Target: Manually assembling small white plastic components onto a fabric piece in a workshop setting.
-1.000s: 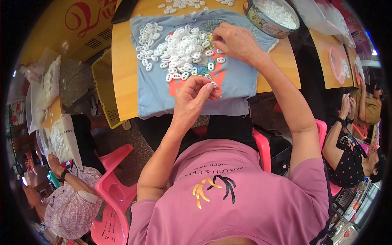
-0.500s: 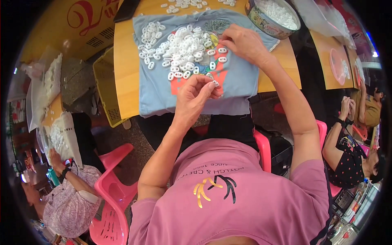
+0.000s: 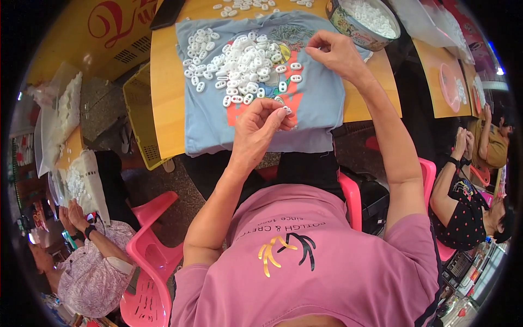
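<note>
My left hand (image 3: 254,128) is closed in a pinch on a small white two-hole plastic piece (image 3: 286,110), over the near part of a blue printed cloth (image 3: 210,122). Farther off and to the right, my right hand (image 3: 340,54) is raised over the cloth, thumb and forefinger pressed together. Whatever sits between those fingertips, if anything, is too small to make out. A heap of similar white pieces (image 3: 245,62) lies on the cloth beyond my left hand. A few loose ones (image 3: 296,78) lie between the heap and my right hand.
A round patterned tin (image 3: 350,34) full of white pieces stands at the far right of the wooden table (image 3: 168,103). More pieces (image 3: 245,5) lie along the far edge. A yellow crate (image 3: 143,117) stands left of the table. People sit at tables on both sides.
My right hand has moved right and slightly farther away, off the loose pieces. My left hand stays almost still with its piece. At left, a seated person's two hands now show together.
</note>
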Tool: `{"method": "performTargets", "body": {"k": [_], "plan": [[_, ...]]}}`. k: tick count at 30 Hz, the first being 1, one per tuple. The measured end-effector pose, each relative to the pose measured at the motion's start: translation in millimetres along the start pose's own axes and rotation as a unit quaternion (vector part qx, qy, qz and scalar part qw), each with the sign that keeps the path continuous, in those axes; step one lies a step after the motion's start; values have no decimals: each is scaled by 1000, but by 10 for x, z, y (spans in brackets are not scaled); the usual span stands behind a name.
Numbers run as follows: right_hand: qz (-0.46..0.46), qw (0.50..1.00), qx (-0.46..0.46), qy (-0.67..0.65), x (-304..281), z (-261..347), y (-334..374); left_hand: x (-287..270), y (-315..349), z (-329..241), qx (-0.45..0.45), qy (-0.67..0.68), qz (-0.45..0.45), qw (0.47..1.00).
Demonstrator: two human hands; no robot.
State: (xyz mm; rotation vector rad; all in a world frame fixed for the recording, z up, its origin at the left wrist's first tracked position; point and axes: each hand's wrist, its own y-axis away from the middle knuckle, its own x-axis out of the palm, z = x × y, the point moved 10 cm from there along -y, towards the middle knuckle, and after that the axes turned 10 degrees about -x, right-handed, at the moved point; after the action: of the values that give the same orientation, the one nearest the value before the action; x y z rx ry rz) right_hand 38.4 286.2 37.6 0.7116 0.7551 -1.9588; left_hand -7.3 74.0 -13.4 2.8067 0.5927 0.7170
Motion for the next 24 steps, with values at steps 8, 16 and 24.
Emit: {"method": "performTargets", "body": {"k": [8, 16, 24], "plan": [[-7, 998, -19, -61, -16, -30, 119, 9, 4, 1, -2, -6, -2, 1000], [-2, 982, 67, -176, -2, -88, 220, 18, 9, -11, 1, -9, -1, 1000], [-35, 853, 108, -509, 79, 79, 350, 14, -6, -7, -1, -14, -6, 1000]]}}
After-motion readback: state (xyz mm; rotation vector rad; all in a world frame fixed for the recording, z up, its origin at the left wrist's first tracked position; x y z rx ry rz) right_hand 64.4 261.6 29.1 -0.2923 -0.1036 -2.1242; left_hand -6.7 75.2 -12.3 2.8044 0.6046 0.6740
